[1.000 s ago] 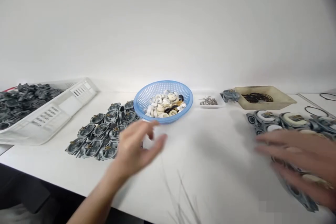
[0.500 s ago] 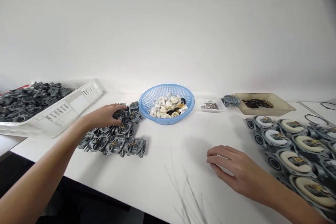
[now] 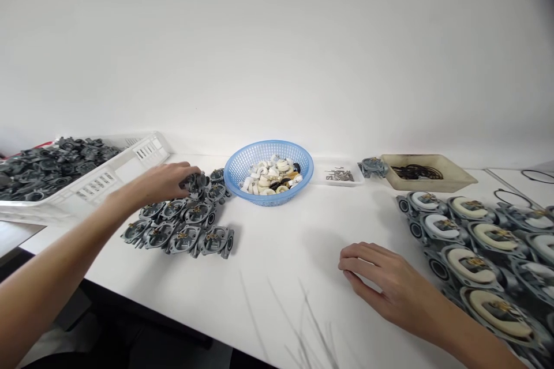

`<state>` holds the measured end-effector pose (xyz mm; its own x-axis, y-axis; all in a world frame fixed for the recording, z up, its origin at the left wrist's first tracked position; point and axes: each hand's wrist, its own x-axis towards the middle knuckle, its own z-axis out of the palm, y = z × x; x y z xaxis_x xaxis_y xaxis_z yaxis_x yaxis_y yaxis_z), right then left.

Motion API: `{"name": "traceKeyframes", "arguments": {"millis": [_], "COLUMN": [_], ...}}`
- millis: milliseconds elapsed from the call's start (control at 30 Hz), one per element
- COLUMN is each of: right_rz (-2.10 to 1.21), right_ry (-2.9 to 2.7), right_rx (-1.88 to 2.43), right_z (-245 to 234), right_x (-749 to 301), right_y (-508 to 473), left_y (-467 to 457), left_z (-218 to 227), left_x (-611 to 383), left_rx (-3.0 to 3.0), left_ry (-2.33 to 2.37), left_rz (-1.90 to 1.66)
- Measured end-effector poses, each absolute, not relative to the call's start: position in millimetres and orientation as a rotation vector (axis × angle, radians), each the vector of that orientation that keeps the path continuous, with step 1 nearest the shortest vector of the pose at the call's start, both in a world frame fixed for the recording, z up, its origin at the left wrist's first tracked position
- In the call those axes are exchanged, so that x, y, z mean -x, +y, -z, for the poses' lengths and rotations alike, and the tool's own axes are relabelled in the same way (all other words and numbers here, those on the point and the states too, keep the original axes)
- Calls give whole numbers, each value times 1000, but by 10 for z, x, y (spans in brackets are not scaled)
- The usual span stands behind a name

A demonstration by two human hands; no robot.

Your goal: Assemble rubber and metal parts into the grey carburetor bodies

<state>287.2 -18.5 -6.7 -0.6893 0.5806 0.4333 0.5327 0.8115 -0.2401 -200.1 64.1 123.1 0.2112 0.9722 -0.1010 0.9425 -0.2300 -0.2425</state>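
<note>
My left hand [image 3: 162, 183] grips a grey metal carburetor body [image 3: 198, 184] at the back of a cluster of similar carburetor bodies [image 3: 187, 237]. Brass parts show inside the open bowls of that cluster. The fingers partly cover the held piece. My right hand [image 3: 385, 279] hovers over or rests on the white table, which of the two I cannot tell; its fingers are loosely bent, thumb apart, with nothing in them. Right of it lie rows of carburetor bodies fitted with white and cream C-shaped floats [image 3: 474, 265].
A blue mesh basket [image 3: 269, 200] holds loose floats. Beside it are a small white tray [image 3: 318, 170] of metal pins, a lone carburetor body [image 3: 373, 167] and a beige tray [image 3: 433, 183] of black rings. A white crate [image 3: 125, 176] of grey castings stands left.
My left hand has lifted slightly and shifted left with the carburetor body. The view has turned a little to the right. My right hand is nearly unchanged.
</note>
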Motion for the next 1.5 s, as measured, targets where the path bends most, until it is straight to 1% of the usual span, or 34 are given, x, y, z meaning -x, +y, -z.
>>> {"name": "traceKeyframes", "arguments": {"millis": [167,233,300,367,500,633,767,967,1200,1333,1500], "right_rz": [-140,-141,-142,-164,-267,-402,-438,-371,-179,-59,121], "right_ry": [-2495,-2498,-2501,-2501,-2470,-2383,-2287,-2373,-2406,-2328,-2413], "right_rx": [825,820,820,831,875,924,945,940,917,938,917], "right_z": [40,33,34,37,25,-18,-48,-43,-57,-243,-644], "right_x": [-2858,-2850,-2849,-2854,-2864,-2854,-2847,-2802,-2801,-2904,-2919], "right_y": [-204,-208,-206,-198,-178,-171,-191,-271,-290,-312,-227], "left_y": [444,299,131,-29,-227,-216,-74,82,52,56,86], "left_z": [-1837,-1977,-1993,-1889,-1459,-1038,-783,-593,-535,-503,-367], "left_x": [1936,1772,1490,1113,326,-159,-329,-388,-419,-392,-257], "left_rx": [2260,2294,2464,2662,3050,3195,3255,3349,3350,3325,3351], "left_ry": [-1802,-1758,-1660,-1553,-1289,-1138,-1117,-1122,-1130,-1047,-1019], "left_rz": [-181,-137,-86,-95,-317,-266,-142,-69,36,130,423]}}
